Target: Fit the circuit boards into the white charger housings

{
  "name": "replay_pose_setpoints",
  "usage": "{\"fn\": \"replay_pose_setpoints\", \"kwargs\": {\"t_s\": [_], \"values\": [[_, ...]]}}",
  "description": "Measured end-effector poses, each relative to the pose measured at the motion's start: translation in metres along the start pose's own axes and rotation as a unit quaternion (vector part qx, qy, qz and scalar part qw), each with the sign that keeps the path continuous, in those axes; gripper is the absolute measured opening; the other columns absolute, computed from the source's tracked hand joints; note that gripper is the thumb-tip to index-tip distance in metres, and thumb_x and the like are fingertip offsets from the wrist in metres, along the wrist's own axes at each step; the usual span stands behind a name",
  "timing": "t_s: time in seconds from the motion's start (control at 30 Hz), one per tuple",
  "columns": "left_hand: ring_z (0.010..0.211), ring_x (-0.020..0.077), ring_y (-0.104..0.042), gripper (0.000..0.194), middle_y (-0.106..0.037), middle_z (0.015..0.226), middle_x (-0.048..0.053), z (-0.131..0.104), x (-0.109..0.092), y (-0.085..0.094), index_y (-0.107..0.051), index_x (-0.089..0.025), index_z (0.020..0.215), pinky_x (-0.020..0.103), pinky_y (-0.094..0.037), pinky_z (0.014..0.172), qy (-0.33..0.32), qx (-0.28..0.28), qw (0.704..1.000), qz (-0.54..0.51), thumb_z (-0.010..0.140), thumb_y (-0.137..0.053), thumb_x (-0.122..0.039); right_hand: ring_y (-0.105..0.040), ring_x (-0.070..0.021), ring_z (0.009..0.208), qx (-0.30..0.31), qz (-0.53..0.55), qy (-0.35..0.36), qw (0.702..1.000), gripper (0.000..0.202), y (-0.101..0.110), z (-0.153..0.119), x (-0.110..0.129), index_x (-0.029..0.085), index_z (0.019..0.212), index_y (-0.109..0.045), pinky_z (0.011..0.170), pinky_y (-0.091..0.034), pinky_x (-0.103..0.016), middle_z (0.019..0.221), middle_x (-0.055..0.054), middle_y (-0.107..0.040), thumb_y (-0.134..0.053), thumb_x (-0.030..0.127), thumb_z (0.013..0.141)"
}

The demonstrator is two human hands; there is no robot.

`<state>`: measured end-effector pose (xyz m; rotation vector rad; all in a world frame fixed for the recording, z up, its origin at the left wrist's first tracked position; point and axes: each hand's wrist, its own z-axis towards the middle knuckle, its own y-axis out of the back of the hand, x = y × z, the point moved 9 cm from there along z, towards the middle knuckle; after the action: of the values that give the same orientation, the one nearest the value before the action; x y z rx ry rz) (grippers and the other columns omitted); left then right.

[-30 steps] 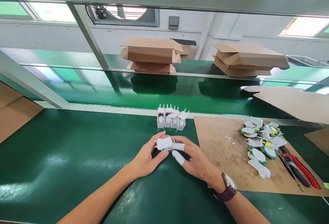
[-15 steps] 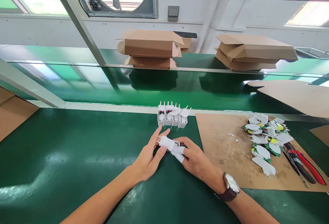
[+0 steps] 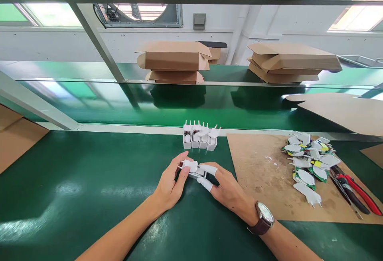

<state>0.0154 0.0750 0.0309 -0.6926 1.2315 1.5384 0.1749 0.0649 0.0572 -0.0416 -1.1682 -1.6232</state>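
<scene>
A white plug adapter housing (image 3: pixel 194 173) lies between my hands, its metal prongs pointing left. My left hand (image 3: pixel 169 185) grips the prong end, with the thumb on top and the fingers behind. White finger covers sit on the thumb and index finger of my right hand (image 3: pixel 229 188), which hold the housing's right end from both sides. Just beyond stands a row of several white plug housings (image 3: pixel 200 141) with prongs up; round white parts and bits of circuitry show inside some of them.
On the right, a brown cardboard sheet (image 3: pixel 254 189) bears a heap of circuit boards with white plug pieces (image 3: pixel 308 161). Red-and-black pliers (image 3: pixel 356 191) and a thin metal tool (image 3: pixel 344 192) lie beside it. Flattened cartons (image 3: pixel 173 61) rest on the shelf behind the green bench (image 3: pixel 89 181).
The housing has turned flatter and its long side now shows. My left thumb has moved onto its top, and my left fingers have closed in. My right fingers have spread around its end.
</scene>
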Motion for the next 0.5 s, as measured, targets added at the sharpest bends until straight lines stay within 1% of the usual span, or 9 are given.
{"fn": "replay_pose_setpoints", "kwargs": {"t_s": [0.13,0.2,0.27,0.33,0.37,0.43,0.5], "values": [[0.103,0.0194,-0.074,0.033,-0.076,0.118,0.006,-0.0001,0.0054,0.0016,-0.057,-0.025,0.136,0.033,-0.062,0.088,0.039,-0.005,0.999,0.011,0.106,-0.048,-0.037,-0.071,-0.0258,0.113,0.008,-0.043,0.015,0.999,0.028,-0.0023,-0.0031,0.0022,0.019,0.131,-0.056,0.091,-0.065,-0.042,0.126,-0.016,-0.069,-0.054,0.016,0.103],[0.103,0.0203,-0.074,0.034,-0.076,0.117,0.007,-0.0005,0.0069,0.0019,-0.059,-0.024,0.134,0.035,-0.062,0.089,0.047,-0.003,0.999,0.024,0.106,-0.048,-0.040,-0.071,-0.0277,0.112,0.023,-0.082,0.020,0.996,0.029,-0.0042,-0.0035,0.0049,0.019,0.130,-0.057,0.088,-0.066,-0.045,0.126,-0.016,-0.068,-0.051,0.013,0.102],[0.100,0.0205,-0.074,0.035,-0.077,0.116,0.007,-0.0005,0.0072,0.0024,-0.061,-0.024,0.133,0.037,-0.061,0.090,0.047,-0.003,0.998,0.042,0.106,-0.047,-0.041,-0.071,-0.0284,0.107,0.039,-0.106,0.032,0.993,0.028,-0.0064,-0.0028,0.0085,0.019,0.125,-0.059,0.081,-0.067,-0.044,0.123,-0.016,-0.068,-0.050,0.010,0.101],[0.098,0.0205,-0.074,0.036,-0.076,0.114,0.007,-0.0003,0.0072,0.0032,-0.061,-0.024,0.132,0.037,-0.061,0.090,0.045,-0.008,0.998,0.053,0.106,-0.047,-0.043,-0.072,-0.0268,0.101,0.038,-0.097,0.036,0.994,0.027,-0.0068,-0.0017,0.0098,0.018,0.124,-0.059,0.077,-0.067,-0.042,0.119,-0.015,-0.069,-0.049,0.010,0.101],[0.098,0.0205,-0.073,0.036,-0.076,0.114,0.007,-0.0002,0.0074,0.0033,-0.061,-0.024,0.132,0.037,-0.061,0.089,0.044,-0.010,0.998,0.054,0.106,-0.047,-0.043,-0.072,-0.0258,0.100,0.027,-0.083,0.032,0.996,0.027,-0.0055,-0.0011,0.0085,0.019,0.126,-0.058,0.077,-0.067,-0.040,0.117,-0.015,-0.069,-0.050,0.012,0.101],[0.095,0.0200,-0.073,0.037,-0.076,0.111,0.007,0.0003,0.0083,0.0033,-0.060,-0.023,0.133,0.037,-0.060,0.087,0.044,-0.009,0.998,0.052,0.106,-0.046,-0.044,-0.073,-0.0242,0.100,0.001,-0.051,0.025,0.998,0.031,-0.0030,-0.0011,0.0049,0.021,0.132,-0.055,0.080,-0.067,-0.039,0.118,-0.013,-0.070,-0.053,0.014,0.102],[0.090,0.0189,-0.072,0.038,-0.075,0.107,0.006,0.0010,0.0100,0.0034,-0.058,-0.023,0.134,0.035,-0.060,0.083,0.046,-0.006,0.998,0.050,0.106,-0.045,-0.045,-0.074,-0.0235,0.101,-0.013,-0.033,0.026,0.999,0.033,-0.0025,-0.0020,0.0022,0.023,0.133,-0.055,0.083,-0.066,-0.038,0.119,-0.012,-0.071,-0.055,0.015,0.101]]}}
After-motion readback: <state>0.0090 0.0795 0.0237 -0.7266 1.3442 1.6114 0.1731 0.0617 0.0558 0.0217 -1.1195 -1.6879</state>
